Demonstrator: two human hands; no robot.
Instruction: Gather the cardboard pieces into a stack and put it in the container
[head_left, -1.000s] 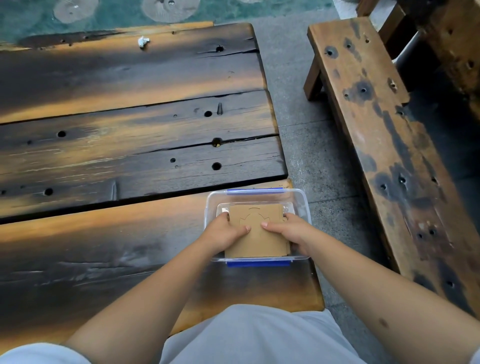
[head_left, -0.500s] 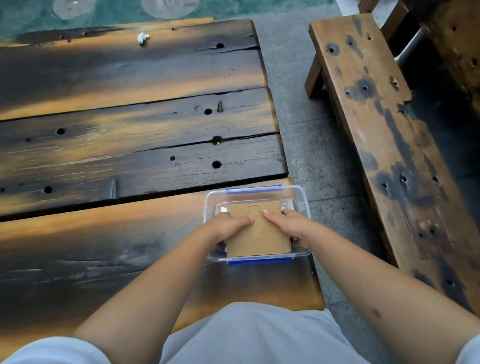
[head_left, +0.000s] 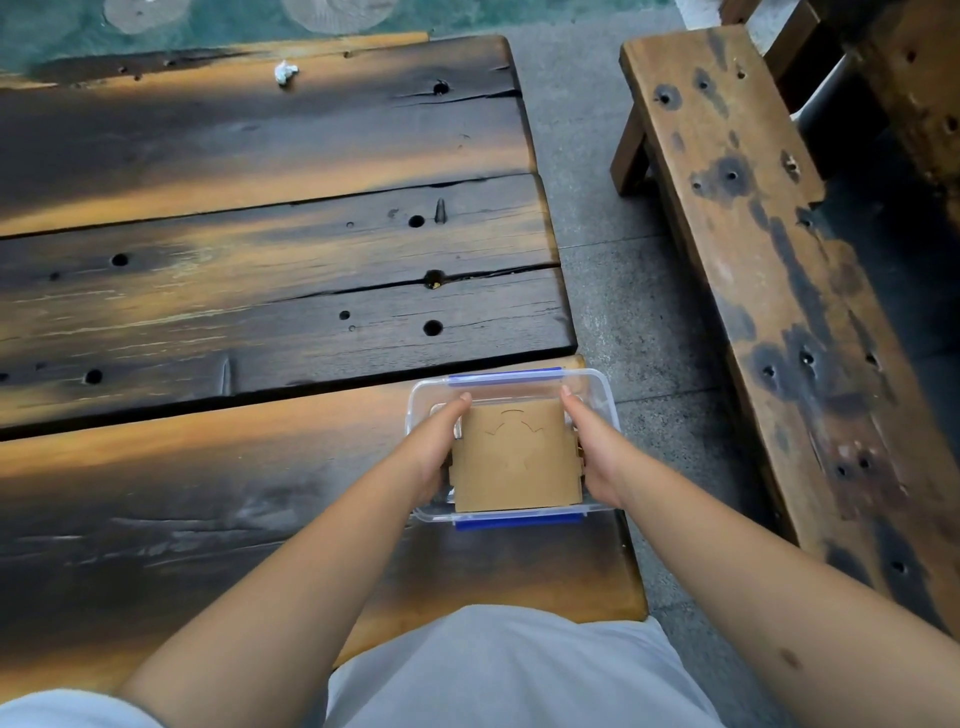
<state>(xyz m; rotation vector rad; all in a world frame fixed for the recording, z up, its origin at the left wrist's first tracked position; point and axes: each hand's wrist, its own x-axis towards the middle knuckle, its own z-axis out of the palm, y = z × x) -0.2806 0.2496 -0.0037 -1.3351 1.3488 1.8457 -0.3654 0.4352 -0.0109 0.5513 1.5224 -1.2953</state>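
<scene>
A stack of brown cardboard pieces (head_left: 514, 457) lies inside a clear plastic container (head_left: 605, 397) with blue clips, at the near right corner of the wooden table (head_left: 260, 291). My left hand (head_left: 436, 447) lies flat against the stack's left side, fingers straight and reaching into the container. My right hand (head_left: 597, 452) presses the stack's right side the same way. The stack is held between both palms. The top piece shows cut outlines.
A small crumpled white scrap (head_left: 285, 71) lies at the table's far edge. A worn wooden bench (head_left: 769, 291) stands to the right across a strip of grey floor (head_left: 618, 291). The container sits close to the table's right edge.
Both hands have slid from on top of the stack to its left and right sides, fingers now straight along the edges. The container has stayed in place.
</scene>
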